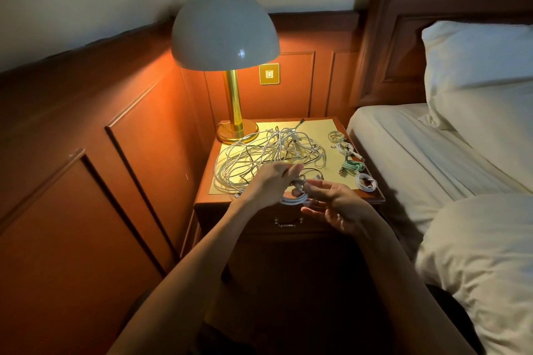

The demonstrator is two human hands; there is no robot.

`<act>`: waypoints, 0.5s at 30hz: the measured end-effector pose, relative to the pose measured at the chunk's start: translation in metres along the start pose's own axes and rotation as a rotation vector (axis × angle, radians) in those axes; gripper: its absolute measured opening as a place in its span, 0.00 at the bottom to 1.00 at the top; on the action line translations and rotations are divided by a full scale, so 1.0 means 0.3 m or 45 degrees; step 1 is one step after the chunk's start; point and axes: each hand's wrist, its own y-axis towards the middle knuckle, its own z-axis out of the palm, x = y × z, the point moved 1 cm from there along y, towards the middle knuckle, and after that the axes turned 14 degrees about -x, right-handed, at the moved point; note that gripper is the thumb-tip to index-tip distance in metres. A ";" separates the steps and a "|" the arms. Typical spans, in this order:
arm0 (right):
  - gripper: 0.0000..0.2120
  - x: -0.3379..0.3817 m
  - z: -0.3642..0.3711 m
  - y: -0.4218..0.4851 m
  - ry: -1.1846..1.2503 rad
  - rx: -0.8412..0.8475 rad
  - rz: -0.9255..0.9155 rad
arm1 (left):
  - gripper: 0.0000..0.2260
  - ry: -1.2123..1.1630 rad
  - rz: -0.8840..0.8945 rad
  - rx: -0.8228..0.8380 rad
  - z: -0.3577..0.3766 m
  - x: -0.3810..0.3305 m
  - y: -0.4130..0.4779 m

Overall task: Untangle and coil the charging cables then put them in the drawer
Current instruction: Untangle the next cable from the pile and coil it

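Both bare forearms reach forward and converge, the left hand (pixel 274 179) knuckles-up with fingers curled round a white cable coil (pixel 292 199), the right hand (pixel 339 204) palm-up just beside it, fingers loosely spread.

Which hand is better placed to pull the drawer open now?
Probably the right hand: it is open and close to the drawer handle, while the left hand grips the white coil.
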 end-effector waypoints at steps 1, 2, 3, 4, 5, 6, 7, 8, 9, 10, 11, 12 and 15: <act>0.22 0.001 0.001 0.005 0.021 0.009 0.012 | 0.21 -0.005 0.012 -0.013 -0.002 0.000 0.000; 0.21 0.000 0.002 0.010 0.028 0.009 0.000 | 0.21 0.013 0.024 -0.025 -0.005 0.002 -0.001; 0.19 -0.003 0.001 0.014 0.031 0.010 -0.038 | 0.21 0.034 0.029 -0.037 -0.006 0.002 -0.003; 0.16 -0.007 0.002 0.016 0.026 0.016 -0.104 | 0.21 0.044 0.026 -0.051 -0.008 -0.002 -0.007; 0.15 -0.014 0.002 0.015 0.011 0.026 -0.194 | 0.21 0.045 0.004 -0.067 -0.008 -0.006 -0.011; 0.14 -0.021 0.003 0.011 -0.026 0.024 -0.295 | 0.20 0.036 -0.027 -0.077 -0.005 -0.010 -0.015; 0.15 -0.031 0.005 0.006 -0.092 -0.004 -0.415 | 0.20 0.039 -0.056 -0.081 -0.002 -0.013 -0.019; 0.16 -0.043 0.008 0.004 -0.206 -0.066 -0.580 | 0.19 0.058 -0.079 -0.082 0.003 -0.012 -0.021; 0.17 -0.053 0.008 0.006 -0.381 -0.156 -0.806 | 0.18 0.087 -0.097 -0.076 0.008 -0.012 -0.023; 0.19 -0.064 0.007 0.011 -0.602 -0.251 -1.063 | 0.18 0.110 -0.118 -0.062 0.014 -0.009 -0.024; 0.21 -0.074 0.007 0.018 -0.815 -0.319 -1.292 | 0.17 0.126 -0.140 -0.044 0.020 -0.007 -0.025; 0.20 -0.079 0.005 0.022 -0.990 -0.364 -1.455 | 0.18 0.138 -0.159 -0.028 0.024 -0.004 -0.026; 0.13 -0.073 -0.002 0.009 -1.320 -0.475 -1.673 | 0.21 0.136 -0.203 -0.015 0.026 0.000 -0.026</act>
